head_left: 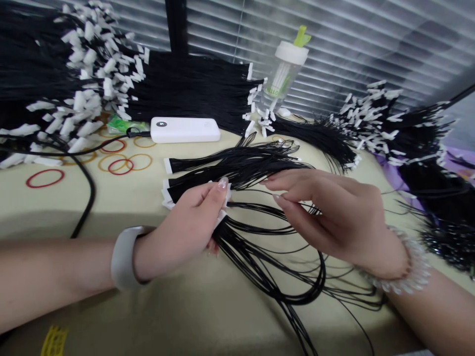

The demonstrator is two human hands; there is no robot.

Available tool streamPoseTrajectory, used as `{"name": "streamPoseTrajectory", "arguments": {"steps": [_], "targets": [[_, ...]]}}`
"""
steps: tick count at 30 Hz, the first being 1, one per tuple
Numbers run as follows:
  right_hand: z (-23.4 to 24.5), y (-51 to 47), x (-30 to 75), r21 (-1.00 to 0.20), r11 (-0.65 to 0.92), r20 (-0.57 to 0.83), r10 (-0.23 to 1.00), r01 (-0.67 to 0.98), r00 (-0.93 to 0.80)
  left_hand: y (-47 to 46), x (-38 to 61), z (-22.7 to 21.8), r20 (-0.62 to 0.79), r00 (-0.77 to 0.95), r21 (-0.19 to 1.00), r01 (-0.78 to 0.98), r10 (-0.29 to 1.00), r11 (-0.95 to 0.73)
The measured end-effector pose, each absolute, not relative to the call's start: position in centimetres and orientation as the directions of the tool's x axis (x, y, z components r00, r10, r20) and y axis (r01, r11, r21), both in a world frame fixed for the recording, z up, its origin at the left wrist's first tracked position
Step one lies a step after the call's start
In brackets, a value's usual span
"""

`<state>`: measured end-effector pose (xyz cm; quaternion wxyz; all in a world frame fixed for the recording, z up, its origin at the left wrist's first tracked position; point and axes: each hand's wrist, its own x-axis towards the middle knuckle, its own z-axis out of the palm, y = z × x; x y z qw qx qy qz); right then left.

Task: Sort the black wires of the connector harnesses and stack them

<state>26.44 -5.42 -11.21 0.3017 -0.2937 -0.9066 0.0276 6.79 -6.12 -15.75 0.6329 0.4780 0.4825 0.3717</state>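
My left hand is closed around a bundle of flat black cables with white end connectors, thumb pressed on top. From this grip, thin black wires fan out and loop to the right. My right hand is curled over those wires, thumb and fingertips close together around a thin black wire. How firmly it grips the wire is hard to see. Just beyond my left hand lies another black cable bundle, with a white connector at its left end.
A white power bank with a black cord lies behind my left hand. Red and yellow rubber bands are scattered at left. Stacked black cables line the back, beside a clear bottle. More cable bundles lie at right.
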Motion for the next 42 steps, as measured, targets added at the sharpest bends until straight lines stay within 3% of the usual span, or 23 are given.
{"name": "streamPoseTrajectory", "arguments": {"steps": [9, 12, 17, 20, 25, 33, 42], "targets": [[-10.8, -5.2, 26.5, -0.192, 0.839, 0.472, 0.533, 0.509, -0.702, -6.1, 6.7, -15.7, -0.27, 0.271, 0.959, -0.012, 0.924, 0.284], [-10.4, -4.9, 27.0, -0.107, 0.849, 0.407, 0.512, 0.518, -0.756, -6.1, 6.7, -15.8, -0.273, 0.257, 0.96, 0.007, 0.927, 0.281], [-10.0, -4.7, 27.5, 0.138, 0.841, 0.342, 0.455, 0.523, -0.822, -6.2, 6.6, -15.9, -0.277, 0.291, 0.959, 0.025, 0.916, 0.282], [-10.2, -5.0, 26.9, 0.148, 0.818, 0.309, 0.496, 0.556, -0.811, -6.3, 6.6, -15.8, -0.268, 0.307, 0.962, 0.032, 0.913, 0.272], [-10.7, -5.8, 25.2, 0.106, 0.78, 0.307, 0.564, 0.616, -0.767, -6.4, 6.7, -15.4, -0.233, 0.32, 0.973, 0.07, 0.918, 0.222], [-10.8, -5.9, 24.6, 0.324, 0.756, 0.36, 0.458, 0.569, -0.813, -6.5, 6.8, -15.4, -0.201, 0.311, 0.977, 0.134, 0.929, 0.167], [-11.2, -5.9, 24.3, 0.42, 0.745, 0.34, 0.4, 0.518, -0.851, -6.7, 6.7, -14.9, -0.138, 0.335, 0.953, 0.302, 0.932, 0.032]]}}
